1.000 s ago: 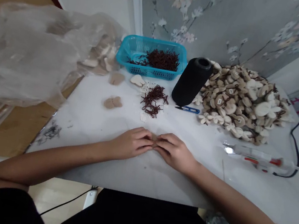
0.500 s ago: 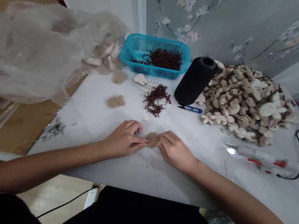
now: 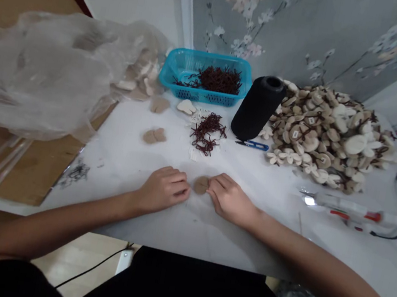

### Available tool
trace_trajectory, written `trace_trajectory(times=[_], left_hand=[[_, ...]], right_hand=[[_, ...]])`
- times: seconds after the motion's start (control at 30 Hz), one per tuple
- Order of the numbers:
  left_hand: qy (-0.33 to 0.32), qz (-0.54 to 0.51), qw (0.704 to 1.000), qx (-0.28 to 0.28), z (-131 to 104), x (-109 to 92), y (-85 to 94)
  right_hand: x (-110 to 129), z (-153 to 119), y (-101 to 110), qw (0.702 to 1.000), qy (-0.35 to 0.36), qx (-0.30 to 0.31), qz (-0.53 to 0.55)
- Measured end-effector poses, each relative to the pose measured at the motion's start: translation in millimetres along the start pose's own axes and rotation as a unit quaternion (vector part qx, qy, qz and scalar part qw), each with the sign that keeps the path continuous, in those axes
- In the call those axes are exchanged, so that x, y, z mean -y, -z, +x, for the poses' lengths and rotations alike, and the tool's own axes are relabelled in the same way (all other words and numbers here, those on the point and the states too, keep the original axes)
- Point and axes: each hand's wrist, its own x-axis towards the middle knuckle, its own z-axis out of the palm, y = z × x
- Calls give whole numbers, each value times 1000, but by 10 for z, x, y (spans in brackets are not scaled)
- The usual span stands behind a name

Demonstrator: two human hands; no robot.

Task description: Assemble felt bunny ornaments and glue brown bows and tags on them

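Note:
A small round tan felt piece is pinched at its right edge by the fingertips of my right hand, low over the white table. Just left of it, my left hand rests with its fingers curled closed, apart from the piece; whether anything small is inside those fingers is hidden. Two tan felt shapes, a front one and a back one, lie farther off to the left. Beyond my hands sits a loose heap of dark brown cord loops.
A blue basket of brown loops stands at the back, beside a black thread cone and blue thread snips. Finished-looking felt pieces pile up on the right. A glue gun lies nearer; a plastic bag bulges at left.
My left hand has let go of the felt piece, drawn back slightly left and curled its fingers. My right hand stays pinching the piece. The view has shifted a little.

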Motion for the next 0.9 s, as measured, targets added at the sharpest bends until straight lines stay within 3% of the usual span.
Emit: trace_trajectory(times=[0.1,0.17,0.27,0.33,0.5,0.6,0.67,0.8,0.9], left_hand=[[29,-33,999,5,-105,-95,138],[-34,-70,995,59,-163,-216,195],[-161,-112,964,181,-225,-393,186],[-168,-124,950,234,-266,-461,152],[-69,-93,970,214,-541,-371,223],[1,-43,982,182,-872,-104,387],[67,33,990,117,-1098,130,528],[248,221,942,52,-1307,517,830],[279,298,911,56,-1098,619,927]], right_hand=[[3,-27,3,1000,-11,-4,0],[7,-45,3,1000,-16,-5,5],[4,-71,16,1000,-21,-2,10],[-21,-102,39,1000,-27,0,13],[-170,-261,145,998,-52,-21,15],[-235,-353,201,998,-62,-32,6],[-243,-382,219,997,-63,-32,-5],[-222,-377,214,997,-62,-28,-23],[-207,-358,196,998,-54,-25,-37]])
